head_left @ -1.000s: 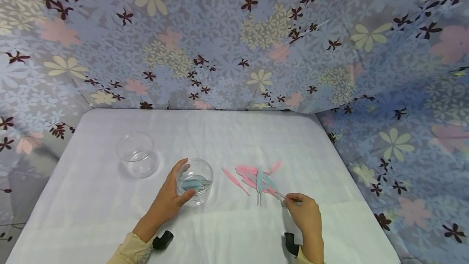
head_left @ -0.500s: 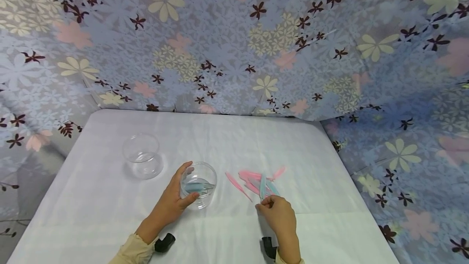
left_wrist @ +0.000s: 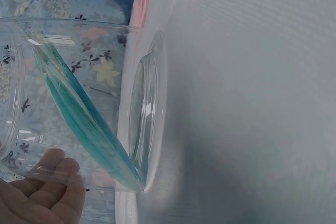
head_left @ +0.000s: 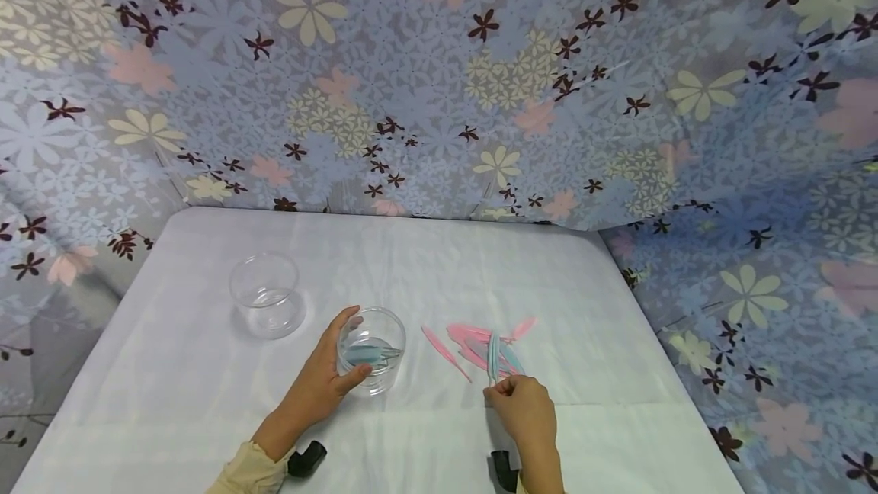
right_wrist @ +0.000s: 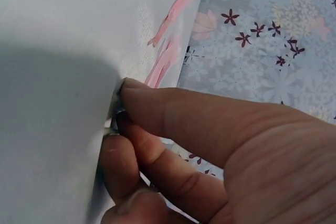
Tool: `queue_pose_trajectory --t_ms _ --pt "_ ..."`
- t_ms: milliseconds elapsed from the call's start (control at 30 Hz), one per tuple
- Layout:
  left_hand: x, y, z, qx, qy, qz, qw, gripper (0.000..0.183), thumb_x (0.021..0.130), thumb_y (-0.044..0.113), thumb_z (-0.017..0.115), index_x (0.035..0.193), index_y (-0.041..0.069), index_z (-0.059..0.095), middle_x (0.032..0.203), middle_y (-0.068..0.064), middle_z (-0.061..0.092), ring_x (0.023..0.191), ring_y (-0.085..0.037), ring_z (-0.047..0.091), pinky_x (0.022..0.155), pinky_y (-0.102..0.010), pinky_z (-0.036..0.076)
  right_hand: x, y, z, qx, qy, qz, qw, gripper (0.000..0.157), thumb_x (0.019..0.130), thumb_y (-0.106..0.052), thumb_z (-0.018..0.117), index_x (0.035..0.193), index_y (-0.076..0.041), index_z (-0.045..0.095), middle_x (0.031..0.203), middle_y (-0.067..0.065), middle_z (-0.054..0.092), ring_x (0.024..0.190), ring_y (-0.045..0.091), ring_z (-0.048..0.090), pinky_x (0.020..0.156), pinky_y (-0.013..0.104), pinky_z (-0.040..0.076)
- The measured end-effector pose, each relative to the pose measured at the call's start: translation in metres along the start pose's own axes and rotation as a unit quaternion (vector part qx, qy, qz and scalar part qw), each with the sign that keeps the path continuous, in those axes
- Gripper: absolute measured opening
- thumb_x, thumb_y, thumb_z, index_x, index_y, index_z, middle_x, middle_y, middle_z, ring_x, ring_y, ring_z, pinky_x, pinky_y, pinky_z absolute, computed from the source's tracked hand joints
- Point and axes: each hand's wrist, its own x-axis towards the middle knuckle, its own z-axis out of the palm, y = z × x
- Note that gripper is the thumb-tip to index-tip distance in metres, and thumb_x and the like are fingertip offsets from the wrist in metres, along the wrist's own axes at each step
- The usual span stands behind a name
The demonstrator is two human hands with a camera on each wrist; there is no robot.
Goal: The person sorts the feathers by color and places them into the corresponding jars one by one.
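Left hand (head_left: pixel 322 383) curved, thumb (head_left: pixel 354 378) spread from fingers (left_wrist: pixel 68 187). Right hand (head_left: pixel 527 406) pinching, fingers bent. Both forearms (head_left: pixel 276 433) reach in from below.

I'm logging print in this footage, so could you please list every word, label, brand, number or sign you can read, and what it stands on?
None: no text shows on the held bowl, the other bowl, the feathers or white tablecloth.
The patterned cloth bears only floral print.
Marks on the black wrist devices, if any, are too small to read.
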Motion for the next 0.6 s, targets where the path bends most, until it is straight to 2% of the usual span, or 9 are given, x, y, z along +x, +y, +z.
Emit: queue_pose_trajectory --t_ms 167,300,600 --pt "-0.0005 -0.0002 0.001 -0.006 -0.003 -0.008 0.9999 0.091 0.088 0.022 0.075 0.158 0.034 0.018 0.152 -0.011 0.045 0.139 -0.037 0.043 0.109 -0.065 0.033 -0.0023 -0.0017 0.0008 -0.01 0.002 0.001 1.0 0.021 0.082 -0.028 0.082 0.071 -0.014 0.071 0.064 -0.005 0.065 0.055 0.014 0.054 0.05 0.031 0.042" --pt "-0.0003 -0.0002 0.0008 -0.006 -0.002 -0.004 1.0 0.09 0.089 0.026 0.075 0.158 0.033 0.019 0.152 -0.012 0.045 0.138 -0.038 0.044 0.108 -0.065 0.034 -0.0026 -0.0034 0.0017 -0.015 0.011 0.004 1.0 0.021 0.082 -0.026 0.082 0.07 -0.013 0.071 0.064 -0.004 0.065 0.055 0.014 0.054 0.049 0.031 0.042" --pt "-0.0003 0.0004 0.0 -0.001 0.0 0.003 1.0 0.088 0.09 0.032 0.074 0.158 0.03 0.019 0.152 -0.012 0.046 0.137 -0.039 0.045 0.107 -0.065 0.035 -0.0042 -0.003 0.0005 0.002 0.025 0.007 1.0 0.012 0.081 -0.019 0.072 0.071 -0.013 0.071 0.065 -0.002 0.065 0.053 0.014 0.053 0.048 0.03 0.041"
